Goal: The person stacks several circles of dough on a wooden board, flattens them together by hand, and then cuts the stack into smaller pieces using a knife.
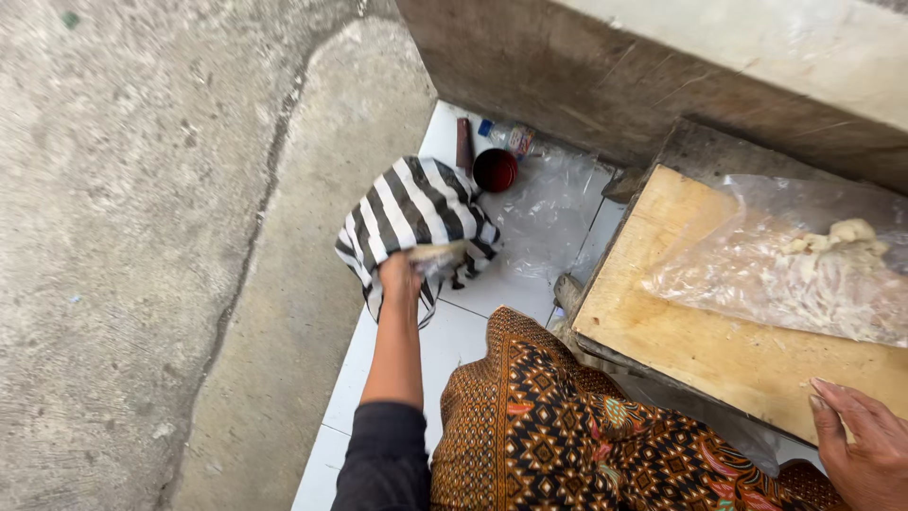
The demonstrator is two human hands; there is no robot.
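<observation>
My left hand [399,275] reaches out over a black-and-white striped plastic bag [413,212] on the white tiled floor [463,331]. It holds a pale, blurred piece [438,254] at the bag's mouth. My right hand [863,439] rests at the near edge of a wooden board [700,341], fingers curled, with nothing clearly in it. On the board lies a clear plastic sheet [757,255] with a heap of pale shredded food [832,270]. My lap is covered by brown patterned cloth [558,426].
Behind the striped bag stand a small dark red cup [495,170], a lying plastic bottle [509,136] and a brown stick-like thing [464,144]. Crumpled clear plastic [549,213] lies on the tiles. A concrete ledge [681,66] rises behind; rough concrete ground [142,237] lies left.
</observation>
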